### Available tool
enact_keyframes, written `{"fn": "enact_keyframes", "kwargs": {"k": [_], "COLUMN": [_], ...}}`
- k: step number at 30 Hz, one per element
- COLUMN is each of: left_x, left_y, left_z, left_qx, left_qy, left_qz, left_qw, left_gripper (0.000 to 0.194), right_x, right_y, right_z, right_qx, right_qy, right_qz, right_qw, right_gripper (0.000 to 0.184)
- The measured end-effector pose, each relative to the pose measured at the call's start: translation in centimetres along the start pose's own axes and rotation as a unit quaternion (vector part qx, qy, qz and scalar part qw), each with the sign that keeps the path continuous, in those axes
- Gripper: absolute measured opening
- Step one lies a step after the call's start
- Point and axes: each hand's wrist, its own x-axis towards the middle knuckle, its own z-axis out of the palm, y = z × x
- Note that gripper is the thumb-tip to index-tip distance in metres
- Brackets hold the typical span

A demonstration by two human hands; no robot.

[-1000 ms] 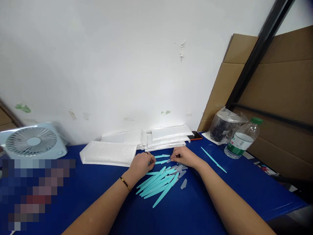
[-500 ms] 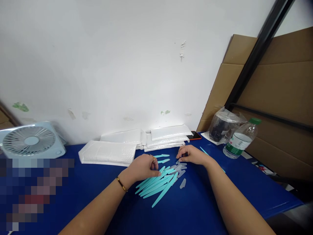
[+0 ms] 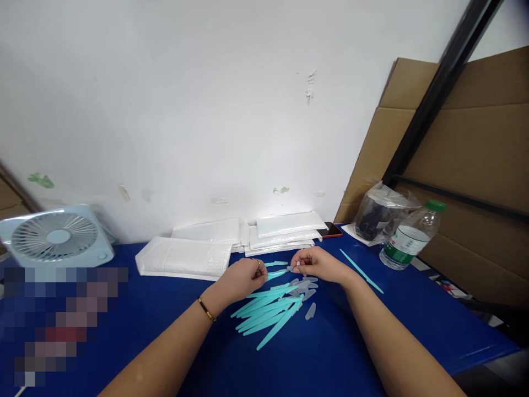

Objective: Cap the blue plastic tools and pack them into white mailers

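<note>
A pile of turquoise plastic sticks (image 3: 268, 311) lies on the blue table (image 3: 322, 358), with several small translucent caps (image 3: 308, 285) at its far end. My left hand (image 3: 243, 278) is closed, pinching one turquoise stick (image 3: 276, 273) near its end. My right hand (image 3: 314, 263) is closed in a pinch on a small translucent cap (image 3: 294, 268) held right at that stick's tip. Both hands meet just above the pile. A single turquoise stick (image 3: 360, 269) lies apart to the right.
White padded envelopes (image 3: 185, 257) are stacked along the wall. A small fan (image 3: 55, 237) stands at the left. A phone (image 3: 333, 229), a bagged dark object (image 3: 378, 215) and a water bottle (image 3: 407, 237) sit at the right before cardboard (image 3: 475, 143).
My left hand picked one stick out of the pile and raised it. My right hand came back left from the caps with a cap, and the two hands have come together.
</note>
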Motion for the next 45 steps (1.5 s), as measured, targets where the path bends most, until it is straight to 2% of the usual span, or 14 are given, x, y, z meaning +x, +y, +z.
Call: {"fn": "enact_keyframes", "kwargs": {"k": [3, 12, 16, 21, 24, 27, 29, 33, 35, 39, 42, 45], "left_x": [0.1, 0.2, 0.3, 0.6, 0.4, 0.1, 0.0, 0.0, 0.1, 0.2, 0.3, 0.4], "left_y": [-0.1, -0.3, -0.1, -0.1, -0.2, -0.2, -0.1, -0.1, -0.1, -0.2, -0.4, -0.6], "left_z": [0.1, 0.4, 0.7, 1.4, 1.3, 1.2, 1.4, 2.0, 2.1, 1.6, 1.2, 1.1], "left_qx": [0.000, 0.007, 0.010, 0.027, 0.046, 0.043, 0.039, 0.045, 0.054, 0.066, 0.057, 0.055], "left_qy": [0.019, 0.017, 0.021, 0.065, 0.097, 0.031, -0.012, -0.030, -0.024, 0.006, 0.022, 0.023], "left_qz": [-0.003, 0.004, 0.020, 0.021, 0.016, 0.026, 0.032, 0.029, 0.026, 0.016, 0.008, 0.005], "left_qw": [1.000, 1.000, 1.000, 0.997, 0.994, 0.998, 0.999, 0.998, 0.998, 0.998, 0.998, 0.998], "left_gripper": [0.020, 0.020, 0.018, 0.014, 0.021, 0.018, 0.018, 0.009, 0.014, 0.025, 0.025, 0.021], "right_x": [0.1, 0.2, 0.4, 0.9, 0.9, 0.2, -0.5, -1.4, -1.4, -1.2, -1.0, -0.7], "right_y": [-0.5, -0.5, -1.0, -1.2, -0.4, 0.6, 0.9, 0.9, 0.8, 0.6, 0.4, 0.2], "right_z": [0.5, 0.8, 1.6, 2.5, 1.7, -0.1, -1.2, -2.1, -2.0, -1.7, -1.5, -1.1], "right_qx": [0.013, 0.011, 0.002, -0.024, -0.039, -0.071, -0.108, -0.174, -0.185, -0.140, -0.065, -0.033], "right_qy": [0.000, 0.013, 0.012, 0.040, 0.061, 0.065, 0.041, -0.039, -0.044, -0.018, -0.019, -0.001], "right_qz": [-0.006, -0.018, -0.019, -0.034, -0.013, 0.012, 0.030, 0.062, 0.065, 0.061, 0.044, 0.024], "right_qw": [1.000, 1.000, 1.000, 0.998, 0.997, 0.995, 0.993, 0.982, 0.980, 0.988, 0.997, 0.999], "right_gripper": [0.027, 0.025, 0.025, 0.024, 0.026, 0.026, 0.024, 0.019, 0.017, 0.020, 0.023, 0.025]}}
